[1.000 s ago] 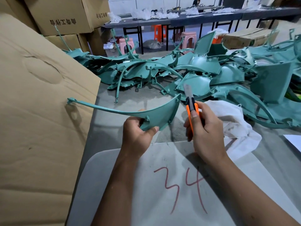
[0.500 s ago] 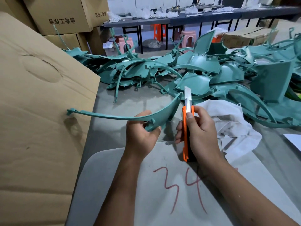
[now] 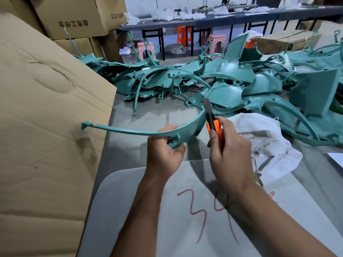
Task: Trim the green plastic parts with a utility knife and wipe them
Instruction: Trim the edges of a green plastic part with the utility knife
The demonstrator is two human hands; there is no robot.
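We are gripping a green part in our left hand and squeezing a knife in our right hand.

hands trimming green part, knife

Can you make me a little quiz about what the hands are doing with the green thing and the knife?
1. True or false: the left hand holds the utility knife.
2. Where does the white cloth lie?
A. on the cardboard sheet
B. on the table to the right of the right hand
C. over the left hand
3. Fill in: the knife's handle is ____ in colour.

Key
1. False. The left hand grips the curved green part; the right hand's fingers are curled round the knife, its blade up beside the part's wide end.
2. B
3. orange
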